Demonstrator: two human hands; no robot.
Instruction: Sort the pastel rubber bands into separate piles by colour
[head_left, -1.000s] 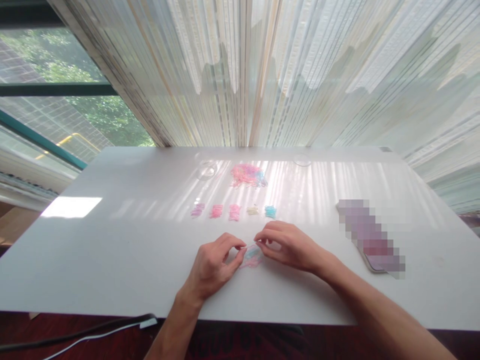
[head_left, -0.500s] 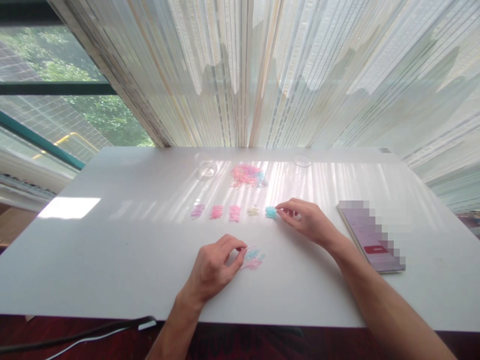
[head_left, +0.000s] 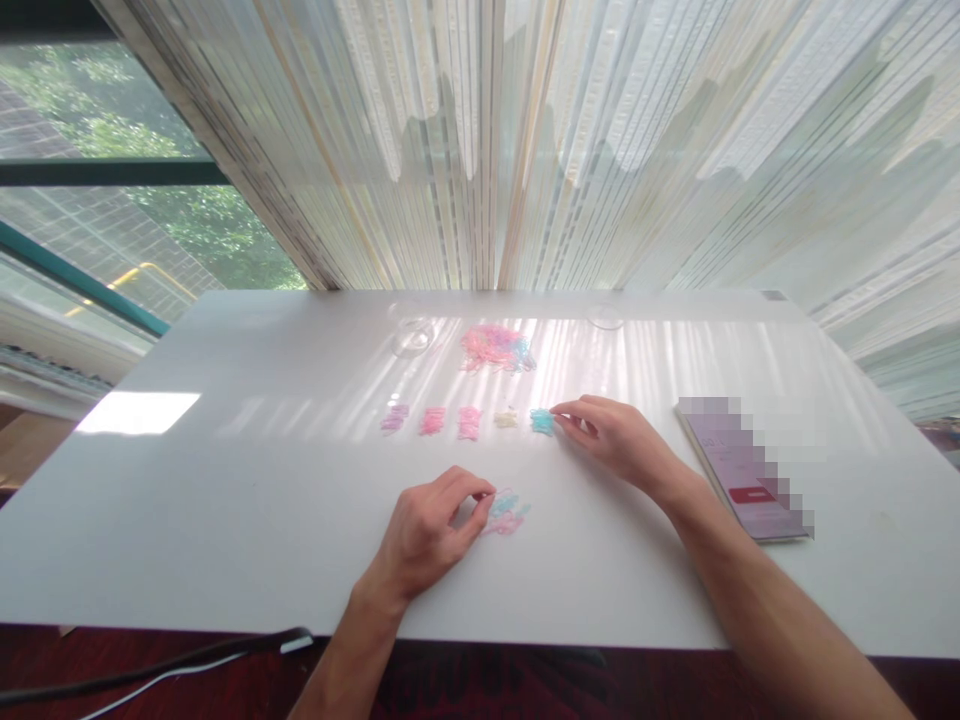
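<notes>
Sitting at the right edge of the blue bundle (head_left: pixel 541 421), the right hand (head_left: pixel 619 437) is holding thumb and forefinger close, grip impossible to tell, while the left hand (head_left: pixel 433 520) is pinching its tips together beside the loose pastel pieces (head_left: pixel 511 514), anything caught between too small to see. These thin bits are looking light and bendy, so an end pinch is probably suiting them best. Farther out, the phone (head_left: pixel 724 465) is lying rightward, while the white table (head_left: pixel 225 540) is stretching wide leftward, its front edge running under both forearms.
</notes>
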